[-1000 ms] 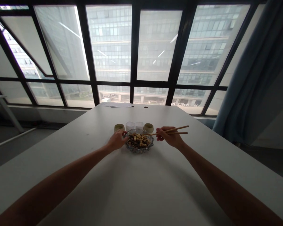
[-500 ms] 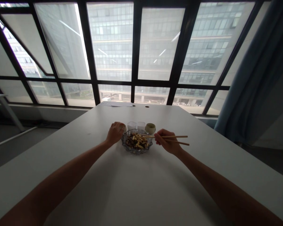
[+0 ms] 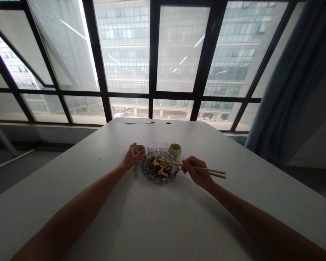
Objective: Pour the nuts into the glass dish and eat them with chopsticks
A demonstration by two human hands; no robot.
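My right hand [image 3: 197, 171] is closed around a pair of wooden chopsticks [image 3: 212, 171]. Their tips reach left into a scalloped glass bowl [image 3: 159, 181], among peanuts in shells [image 3: 163, 172] and smaller dark pieces that look like seeds. Whether the tips pinch a peanut is too small to tell. At the bowl's left side, my left hand [image 3: 132, 156] curves its thumb and fingers around a small greenish cup [image 3: 139, 149]. A matching greenish cup [image 3: 175, 150] stands behind the bowl on the right. Two clear cups, the left one [image 3: 152, 146] and the right one [image 3: 163, 146], stand between them.
The white table [image 3: 157, 217] runs toward large windows. White paper [image 3: 132, 120] lies at its far edge, near two dark round holes. A blue curtain [image 3: 277, 94] hangs at the right, and a metal table leg [image 3: 2, 134] stands at the far left.
My left hand has shifted from over the left greenish cup to its side, uncovering the rim. My right hand has lowered slightly, and the chopsticks lie closer together.
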